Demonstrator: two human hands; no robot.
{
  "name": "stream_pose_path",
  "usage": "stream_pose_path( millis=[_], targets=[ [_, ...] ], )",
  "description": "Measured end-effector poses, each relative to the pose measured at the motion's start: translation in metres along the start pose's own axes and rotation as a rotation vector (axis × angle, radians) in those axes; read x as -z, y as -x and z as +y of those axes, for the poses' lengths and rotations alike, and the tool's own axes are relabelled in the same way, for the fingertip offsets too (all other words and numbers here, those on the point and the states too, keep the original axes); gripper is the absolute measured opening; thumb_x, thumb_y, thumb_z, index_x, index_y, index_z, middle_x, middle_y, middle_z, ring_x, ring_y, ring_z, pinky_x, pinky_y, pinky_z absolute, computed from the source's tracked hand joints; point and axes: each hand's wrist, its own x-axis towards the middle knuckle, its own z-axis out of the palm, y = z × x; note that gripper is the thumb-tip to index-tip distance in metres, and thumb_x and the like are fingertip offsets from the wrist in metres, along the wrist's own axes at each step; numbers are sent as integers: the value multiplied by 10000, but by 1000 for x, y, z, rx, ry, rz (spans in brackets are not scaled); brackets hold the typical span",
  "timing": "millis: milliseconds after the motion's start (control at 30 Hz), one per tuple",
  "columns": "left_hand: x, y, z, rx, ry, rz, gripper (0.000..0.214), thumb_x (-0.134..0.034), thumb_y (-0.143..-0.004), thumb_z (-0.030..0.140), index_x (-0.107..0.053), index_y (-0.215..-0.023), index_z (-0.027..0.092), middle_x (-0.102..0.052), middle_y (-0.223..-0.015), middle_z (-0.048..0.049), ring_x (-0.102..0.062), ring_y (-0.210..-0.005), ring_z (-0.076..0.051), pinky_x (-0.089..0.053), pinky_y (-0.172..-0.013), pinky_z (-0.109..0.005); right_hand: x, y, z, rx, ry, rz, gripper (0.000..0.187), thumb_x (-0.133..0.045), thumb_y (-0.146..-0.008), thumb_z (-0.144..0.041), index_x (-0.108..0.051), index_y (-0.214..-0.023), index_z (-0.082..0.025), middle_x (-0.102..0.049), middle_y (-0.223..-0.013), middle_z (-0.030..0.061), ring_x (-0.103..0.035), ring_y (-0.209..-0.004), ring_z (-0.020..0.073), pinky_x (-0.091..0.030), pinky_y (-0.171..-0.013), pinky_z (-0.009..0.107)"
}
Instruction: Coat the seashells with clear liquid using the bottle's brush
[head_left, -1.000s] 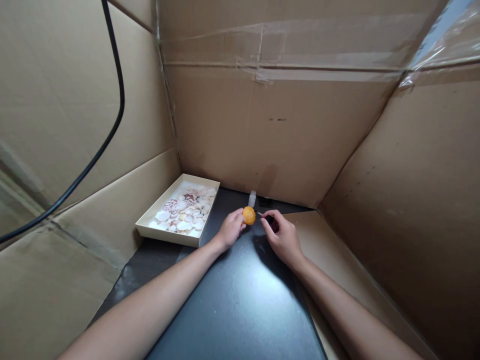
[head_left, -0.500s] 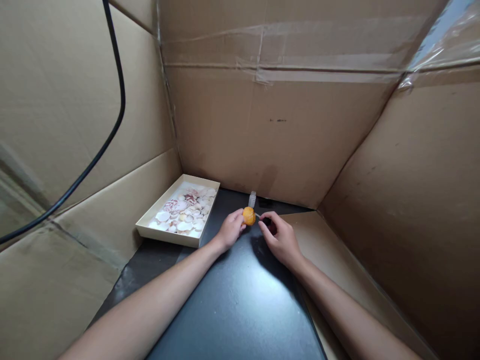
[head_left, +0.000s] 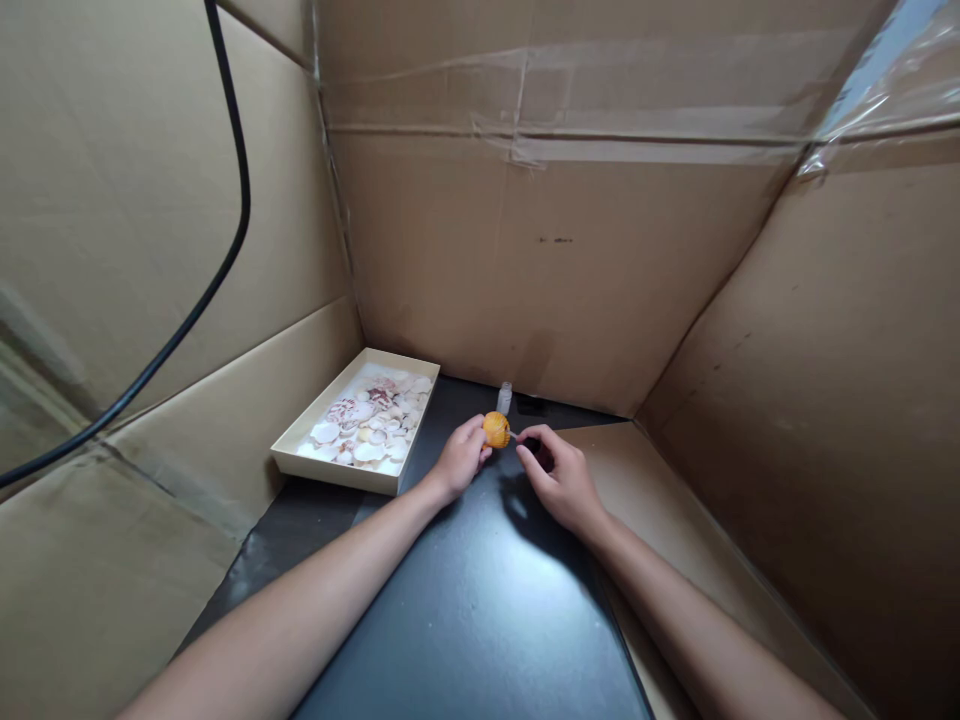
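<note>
My left hand (head_left: pixel 459 460) pinches a small orange-painted shell (head_left: pixel 496 429) above the black table top (head_left: pixel 465 610). My right hand (head_left: pixel 561 478) is closed round a small brush with a dark cap (head_left: pixel 541 452); its thin tip touches the shell's right side. Just behind the shell stands a small clear bottle (head_left: pixel 505 397), open at the top.
A cream tray (head_left: pixel 300 452) holding several white and reddish shells lies at the left of the table. Cardboard walls (head_left: pixel 570 260) enclose the space on three sides. A black cable (head_left: pixel 217 260) hangs across the left wall.
My right hand has shifted slightly left, bringing the brush tip onto the shell. The left hand holds the shell nearly still.
</note>
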Motion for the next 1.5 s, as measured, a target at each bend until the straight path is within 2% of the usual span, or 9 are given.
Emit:
stream_pose_path(
  millis=[133,333,433,567,767,967,1167,1333,1500],
  targets=[
    [1,0,-1,-18,-13,-1,96,-342,-825,225,-408,-770,182,-372,-517,69,-298,-422,-62,-219,-425,-182,0,3,-4,65,-87,-63,156,-511,-882,-313,-596,-940,-196,-598,-720,-6,-496,-569,117,-381,-552,224],
    [1,0,-2,-5,-22,-5,63,-353,-809,223,-389,-767,193,-368,-509,76,-294,-416,-67,-215,-417,-187,-2,0,-2,-49,43,113,149,-531,-864,-326,-597,-917,-203,-548,-616,-29,-486,-532,121,-363,-535,228],
    [1,0,-2,-20,-26,-2,66,-354,-803,210,-400,-761,187,-382,-514,73,-307,-427,-64,-233,-430,-182,-1,0,-3,-27,58,58,156,-529,-863,-321,-602,-934,-202,-565,-638,-23,-495,-546,123,-370,-550,231],
    [2,-1,-3,-28,-40,-12,97,-346,-806,213,-433,-783,178,-412,-527,67,-309,-428,-61,-249,-436,-181,0,3,-6,60,-64,-48,165,-512,-880,-319,-602,-942,-195,-583,-690,-13,-486,-557,115,-376,-548,224],
    [2,-3,-6,-23,-54,-10,83,-350,-789,215,-425,-774,183,-427,-527,62,-324,-424,-69,-257,-420,-188,-1,2,-4,-21,-3,91,156,-525,-874,-325,-599,-926,-197,-544,-629,-28,-476,-537,117,-363,-536,227],
    [2,-2,-4,-26,-40,-11,96,-353,-787,218,-440,-783,178,-433,-530,62,-326,-431,-64,-252,-432,-182,0,3,-5,42,-84,-48,177,-514,-887,-338,-604,-941,-195,-556,-658,-23,-470,-548,114,-365,-542,226],
    [1,-1,-3,-23,-25,-4,90,-366,-773,216,-446,-774,175,-440,-532,63,-334,-425,-62,-265,-444,-182,-1,2,-5,-36,0,93,162,-519,-877,-332,-594,-937,-202,-542,-631,-28,-474,-538,120,-362,-539,232],
    [1,-1,-2,-26,-33,-8,130,-353,-781,214,-472,-802,166,-460,-543,56,-337,-412,-60,-262,-430,-183,-1,3,-6,23,-83,-46,172,-514,-880,-342,-599,-923,-199,-562,-658,-18,-478,-545,121,-372,-537,231],
    [1,-1,-2,-20,-28,-21,146,-358,-781,210,-481,-840,159,-486,-558,50,-329,-389,-52,-234,-407,-182,-1,2,-5,-20,-48,67,171,-514,-878,-331,-594,-946,-196,-553,-663,-22,-479,-553,118,-375,-545,228]
  ],
)
